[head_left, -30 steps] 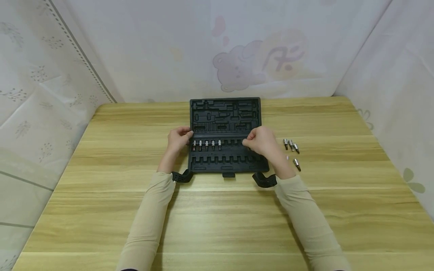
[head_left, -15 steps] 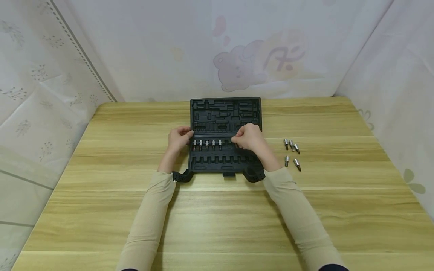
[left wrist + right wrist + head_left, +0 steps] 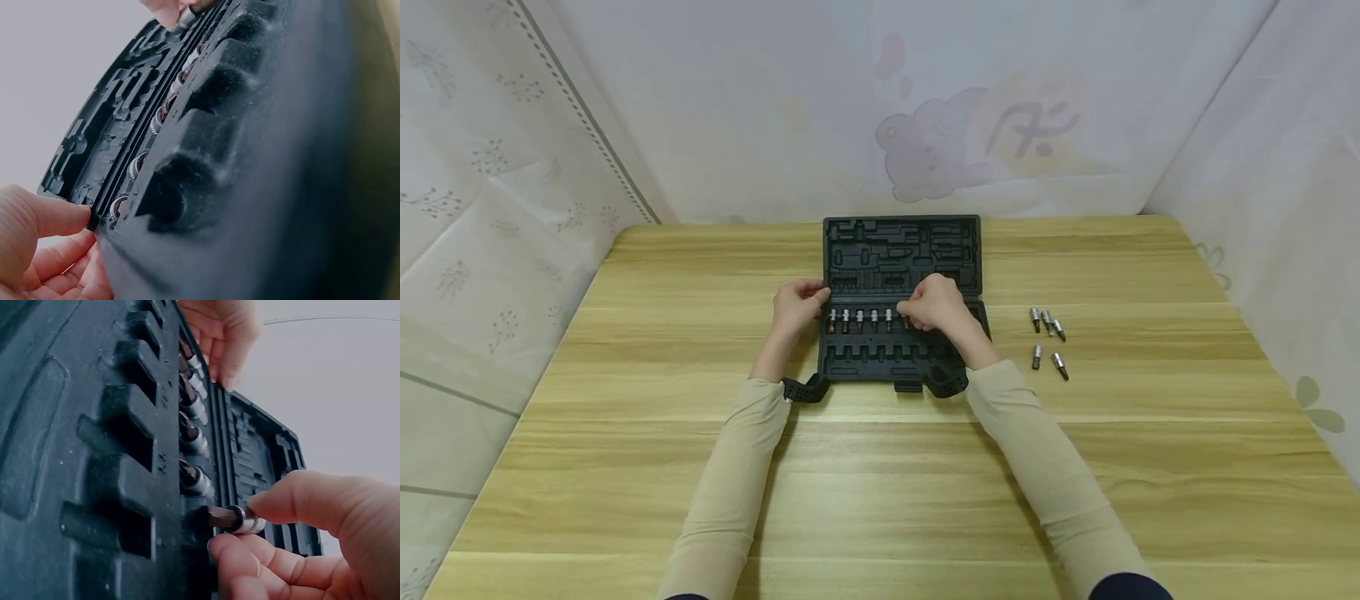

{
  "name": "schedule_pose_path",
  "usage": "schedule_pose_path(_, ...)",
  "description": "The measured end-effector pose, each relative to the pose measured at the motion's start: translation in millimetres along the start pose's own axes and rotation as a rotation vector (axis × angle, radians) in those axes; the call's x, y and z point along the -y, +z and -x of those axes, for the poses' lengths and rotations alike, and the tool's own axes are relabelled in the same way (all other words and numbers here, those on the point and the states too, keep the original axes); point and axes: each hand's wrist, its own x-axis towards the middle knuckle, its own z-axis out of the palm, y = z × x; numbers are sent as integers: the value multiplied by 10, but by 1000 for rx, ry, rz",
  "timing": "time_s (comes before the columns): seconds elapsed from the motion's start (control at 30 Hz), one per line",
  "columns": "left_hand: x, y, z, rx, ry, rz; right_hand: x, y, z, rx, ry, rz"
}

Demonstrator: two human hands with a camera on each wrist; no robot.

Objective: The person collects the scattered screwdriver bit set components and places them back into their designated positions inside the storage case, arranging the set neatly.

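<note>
Head view: light wooden table (image 3: 880, 483), walled in on three sides by pale printed cloth (image 3: 925, 100) with a faint bear motif. Black tool case (image 3: 901, 250) lying open at table centre, lid half toward the far edge, tray half nearer. Five bit sockets (image 3: 860, 319) seated in the tray's upper row, side by side. Five loose bit sockets (image 3: 1048, 337) on bare wood to the right of the case, well apart from it. Left hand (image 3: 796, 307) at the case's left edge, fingers curled against the hinge line. Right hand (image 3: 934, 305) over the upper row, just right of the seated five, fingertips closed together. Left wrist view: thumb and curled fingers (image 3: 44, 240) pinching the case corner (image 3: 94, 215); seated sockets running away in a line along the tray. Right wrist view: thumb and forefinger (image 3: 294, 506) pinching a bit socket (image 3: 234, 519) by its chrome end, dark hex tip pointing into the next free slot, long axis across the row, parallel to the seated neighbours (image 3: 195, 478).
</note>
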Motion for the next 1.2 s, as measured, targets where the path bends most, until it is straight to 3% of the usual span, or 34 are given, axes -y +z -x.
schedule_pose_path(0.47,-25,15,11,-1,7,-12,66,40,-72,42,74,138)
schedule_pose_path(0.63,-16,4,10,-7,17,-9,60,-9,-136,132,102,104)
schedule_pose_path(0.87,-13,-1,17,-6,6,-9,31,-159,-289,306,246,-10)
schedule_pose_path(1.03,-3,2,18,-3,4,-8,40,-225,-377,378,331,9)
schedule_pose_path(1.2,12,7,11,-7,0,0,70,-242,-420,423,335,51)
